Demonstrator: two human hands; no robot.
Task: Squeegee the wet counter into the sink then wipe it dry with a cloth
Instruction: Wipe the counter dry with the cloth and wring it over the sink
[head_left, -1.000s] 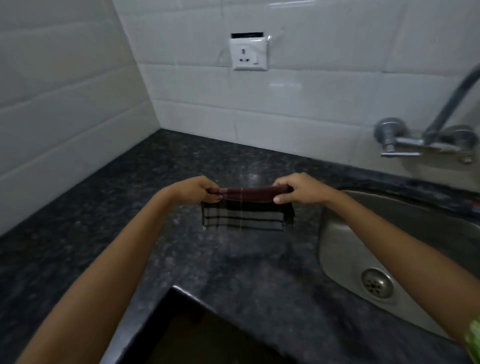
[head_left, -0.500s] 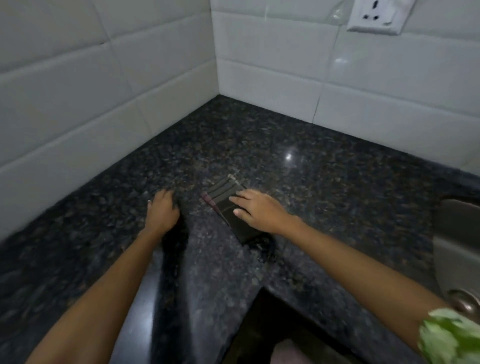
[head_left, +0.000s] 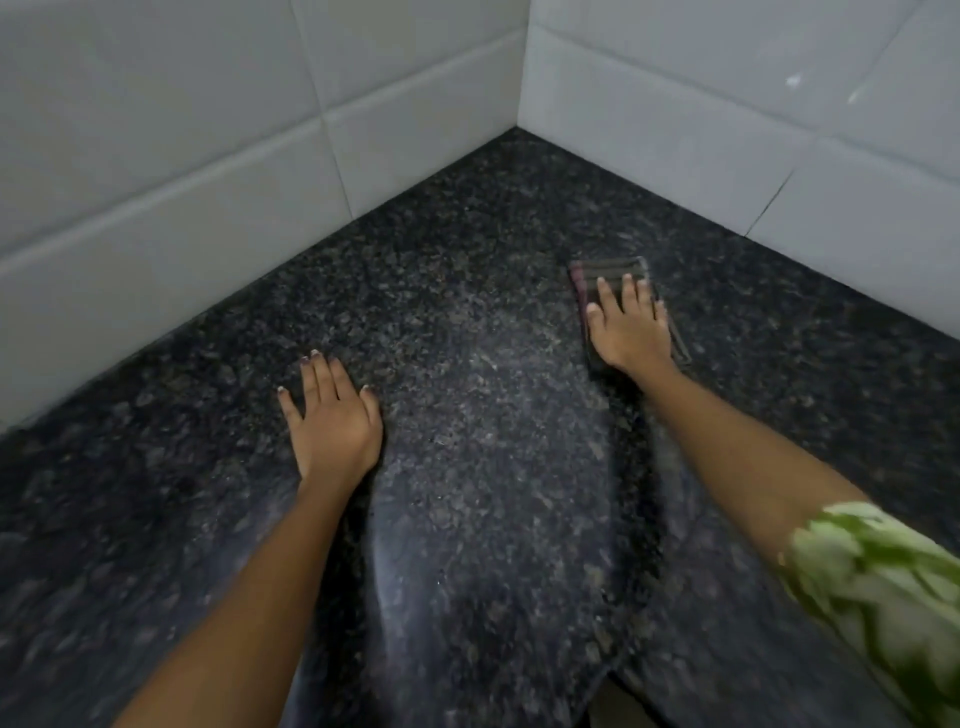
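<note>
A folded dark checked cloth (head_left: 608, 272) lies flat on the black speckled granite counter (head_left: 467, 291), not far from the tiled corner. My right hand (head_left: 627, 326) presses down on the cloth with fingers spread, covering most of it. My left hand (head_left: 332, 418) rests flat on the bare counter to the left, fingers apart, holding nothing. The sink and the squeegee are out of view.
White tiled walls (head_left: 171, 156) meet in a corner (head_left: 519, 73) behind the counter. The counter's inner front edge shows at the bottom (head_left: 602, 686). A green patterned sleeve (head_left: 883, 587) covers my right upper arm.
Both hands held the cloth up by the sink; then it went down on the counter. My right hand has pushed it farther toward the corner. The view has swung left, away from the sink.
</note>
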